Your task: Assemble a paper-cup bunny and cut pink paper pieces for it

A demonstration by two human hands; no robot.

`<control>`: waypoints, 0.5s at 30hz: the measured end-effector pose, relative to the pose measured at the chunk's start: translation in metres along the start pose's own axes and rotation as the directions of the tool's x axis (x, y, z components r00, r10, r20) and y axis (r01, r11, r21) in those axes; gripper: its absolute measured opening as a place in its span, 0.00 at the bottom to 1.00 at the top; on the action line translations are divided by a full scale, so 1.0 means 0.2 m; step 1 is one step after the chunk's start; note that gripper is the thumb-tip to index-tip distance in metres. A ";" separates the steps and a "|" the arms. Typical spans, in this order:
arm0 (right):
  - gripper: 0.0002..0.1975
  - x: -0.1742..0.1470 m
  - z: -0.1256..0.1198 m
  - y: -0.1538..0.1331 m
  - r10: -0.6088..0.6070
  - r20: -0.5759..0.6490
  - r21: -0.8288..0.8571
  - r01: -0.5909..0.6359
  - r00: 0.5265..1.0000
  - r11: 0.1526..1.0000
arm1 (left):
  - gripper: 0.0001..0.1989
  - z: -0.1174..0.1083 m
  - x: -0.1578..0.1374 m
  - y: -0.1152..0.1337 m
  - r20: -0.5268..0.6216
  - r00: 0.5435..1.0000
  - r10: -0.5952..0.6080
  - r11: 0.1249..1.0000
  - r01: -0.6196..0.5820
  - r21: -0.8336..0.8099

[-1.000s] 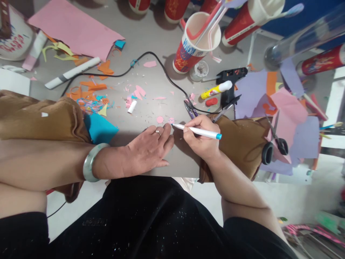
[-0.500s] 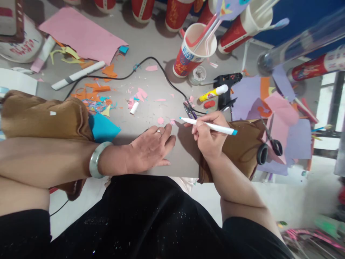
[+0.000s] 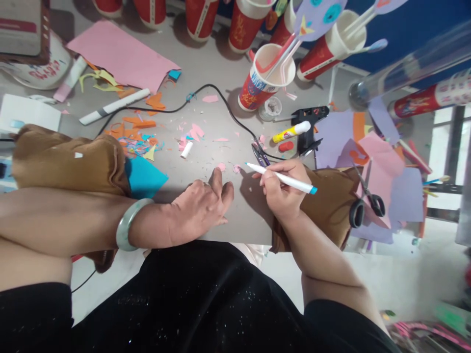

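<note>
My right hand (image 3: 286, 189) grips a white felt-tip pen (image 3: 283, 179) with a blue end; its tip points left, just above the table. Close to the tip lies a small pink paper disc (image 3: 236, 168) with marks on it. My left hand (image 3: 202, 208) rests on the table with fingers extended, its index fingertip touching a second pink paper disc (image 3: 221, 167). A small white cylinder (image 3: 186, 150) and pink scraps (image 3: 196, 131) lie beyond the left hand. Past the right hand are a yellow glue stick (image 3: 291, 132) and its red cap (image 3: 286, 146).
Red paper cups (image 3: 247, 24) line the back; a nearer cup (image 3: 253, 88) holds straws. A black cable (image 3: 209, 86) crosses the table. A black glue gun (image 3: 309, 125) stands right of centre. Scissors (image 3: 362, 196) lie on brown cloth (image 3: 327, 211) and paper at right. A pink sheet (image 3: 121, 54) lies back left.
My left hand has drawn back slightly to the left, and its index finger now reaches the left pink disc. My right hand still holds the pen near the marked disc. The view has shifted slightly.
</note>
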State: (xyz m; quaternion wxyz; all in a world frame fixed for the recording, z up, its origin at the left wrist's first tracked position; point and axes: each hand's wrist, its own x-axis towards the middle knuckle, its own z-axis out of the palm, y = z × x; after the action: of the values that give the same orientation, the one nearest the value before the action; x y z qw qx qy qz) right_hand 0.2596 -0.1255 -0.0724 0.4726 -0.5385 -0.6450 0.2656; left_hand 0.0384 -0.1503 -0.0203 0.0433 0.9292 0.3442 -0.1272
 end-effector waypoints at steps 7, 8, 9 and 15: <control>0.11 0.01 -0.01 -0.02 -0.293 0.109 -0.243 0.311 0.950 0.919 | 0.37 -0.01 0.02 0.00 -0.020 0.999 0.050 0.998 -0.051 -0.045; 0.12 0.02 -0.01 -0.02 -0.371 0.151 -0.277 0.399 0.916 0.874 | 0.38 -0.01 0.02 0.00 -0.022 0.998 0.064 0.996 -0.065 -0.055; 0.12 0.03 -0.01 -0.02 -0.446 0.198 -0.300 0.487 0.873 0.820 | 0.40 -0.02 0.02 0.00 -0.022 0.997 0.077 0.995 -0.078 -0.066; 0.18 0.06 -0.02 0.01 -0.515 0.477 -0.366 0.694 0.712 0.620 | 0.44 -0.06 0.04 0.00 0.033 0.994 0.101 0.985 -0.095 -0.144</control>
State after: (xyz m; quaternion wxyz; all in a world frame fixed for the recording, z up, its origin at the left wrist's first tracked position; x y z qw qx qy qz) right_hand 0.2637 -0.1145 -0.0682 0.2567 -0.3402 -0.9046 -0.0120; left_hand 0.0473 -0.1431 -0.0106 0.1224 0.9369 0.3053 -0.1188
